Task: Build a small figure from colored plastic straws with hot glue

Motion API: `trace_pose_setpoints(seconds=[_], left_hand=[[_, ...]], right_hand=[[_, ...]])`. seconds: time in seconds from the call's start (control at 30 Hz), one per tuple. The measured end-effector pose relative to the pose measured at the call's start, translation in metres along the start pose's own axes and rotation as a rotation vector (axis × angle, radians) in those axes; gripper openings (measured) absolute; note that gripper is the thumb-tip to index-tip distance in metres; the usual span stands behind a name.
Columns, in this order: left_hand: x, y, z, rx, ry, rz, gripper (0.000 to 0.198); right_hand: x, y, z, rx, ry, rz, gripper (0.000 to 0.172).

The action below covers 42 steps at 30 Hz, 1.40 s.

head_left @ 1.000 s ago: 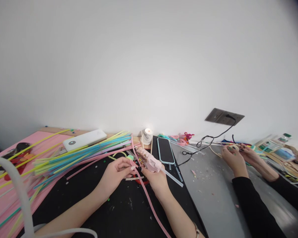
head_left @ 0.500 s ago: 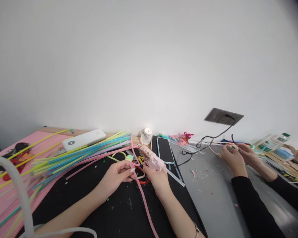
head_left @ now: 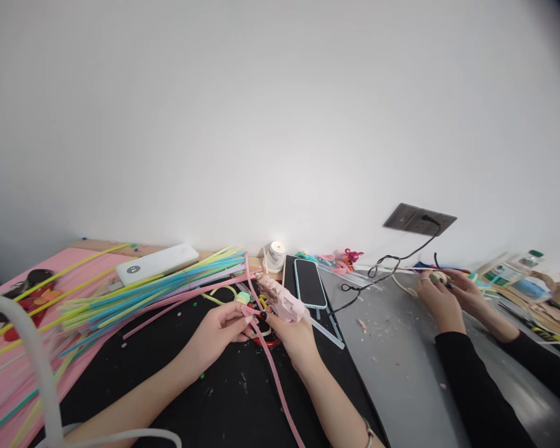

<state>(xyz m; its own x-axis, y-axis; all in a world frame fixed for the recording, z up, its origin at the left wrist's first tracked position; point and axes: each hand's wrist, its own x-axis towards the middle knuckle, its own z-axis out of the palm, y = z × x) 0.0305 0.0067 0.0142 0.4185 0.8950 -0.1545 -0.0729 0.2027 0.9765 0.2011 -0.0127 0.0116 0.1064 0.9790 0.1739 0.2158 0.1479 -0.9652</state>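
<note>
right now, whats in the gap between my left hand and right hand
In the head view, the pink strip, pinched by the left hand, crosses the gap to the right hand; something red, partly hidden, shows behind it.

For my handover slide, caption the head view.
Left hand pinching a pink strip, right hand holding a pink glue gun, beside a bundle of coloured strips.

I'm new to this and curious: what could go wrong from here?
The glue gun in the right hand, if hot, might burn someone. Its tip points toward the colored strips, so stray glue might stick there. The long pink strip, pinched by the left hand, might slip free.
</note>
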Motion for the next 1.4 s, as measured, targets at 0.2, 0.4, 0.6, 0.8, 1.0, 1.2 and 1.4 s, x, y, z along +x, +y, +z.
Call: trace_pose_setpoints(seconds=[0.2,0.4,0.6,0.8,1.0,1.2,1.4], left_hand=[[0.001,-0.002,-0.001,-0.026,-0.012,0.032,0.020],[0.002,-0.007,0.000,-0.003,-0.049,0.068,0.019],[0.001,-0.008,-0.001,0.022,-0.042,0.098,0.016],[-0.001,-0.007,-0.003,0.020,-0.002,0.105,0.017],[0.001,-0.005,-0.005,0.002,0.035,0.132,0.028],[0.002,-0.007,-0.011,0.043,0.098,0.156,0.036],[0.001,-0.006,-0.011,0.066,0.114,0.144,0.042]], right_hand=[[-0.001,-0.008,0.002,0.097,0.017,0.084,0.032],[-0.003,-0.008,0.005,0.052,0.039,0.133,0.013],[-0.003,-0.008,0.005,0.042,0.051,0.100,0.018],[0.002,-0.015,-0.007,-0.117,0.069,0.079,0.010],[-0.001,-0.029,-0.049,-0.447,-0.020,-0.051,0.021],[-0.021,-0.027,-0.110,-0.863,0.137,0.008,0.028],[-0.029,-0.014,-0.151,-1.243,0.161,0.270,0.036]])
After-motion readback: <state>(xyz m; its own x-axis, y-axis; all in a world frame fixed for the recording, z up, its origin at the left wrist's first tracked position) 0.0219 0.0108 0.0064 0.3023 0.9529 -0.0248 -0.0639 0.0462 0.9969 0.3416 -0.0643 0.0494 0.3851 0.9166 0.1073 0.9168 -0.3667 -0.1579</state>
